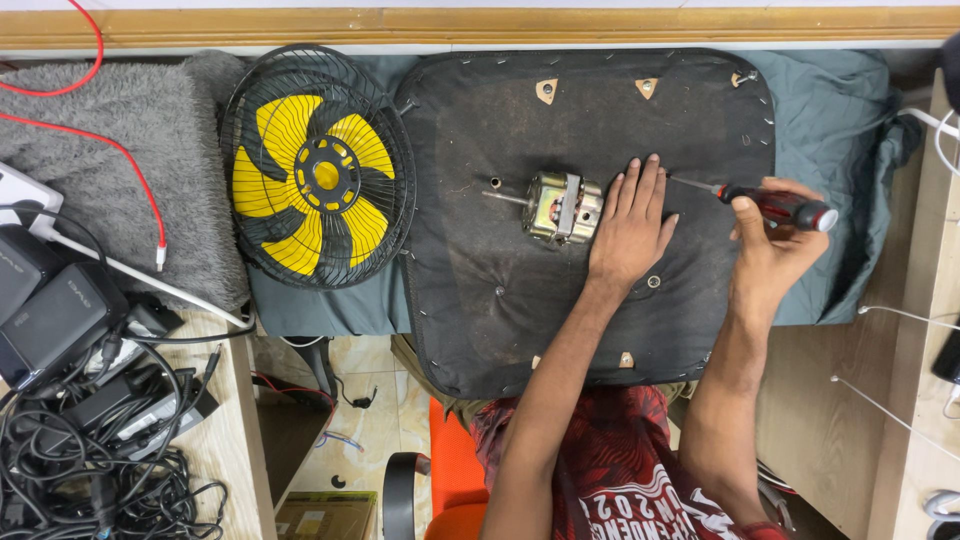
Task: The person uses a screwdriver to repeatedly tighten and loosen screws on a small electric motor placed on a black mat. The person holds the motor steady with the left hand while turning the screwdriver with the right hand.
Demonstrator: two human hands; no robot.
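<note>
On the black pad (480, 300), my left hand (630, 225) lay flat, open beside the fan motor (562, 208); my right hand (770, 245) gripped a red-handled screwdriver (780, 206).

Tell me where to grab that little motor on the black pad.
Probably grip the motor across its boxy metal body, coming from above, fingers on its near and far sides. Its thin shaft sticks out leftward, and the left hand already crowds its right end.

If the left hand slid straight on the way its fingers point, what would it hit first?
The left hand lies flat on the black pad, fingers pointing up the picture and slightly right. That line looks free across bare pad as far as its stapled far edge. The motor sits off to the side, beside the hand.
</note>
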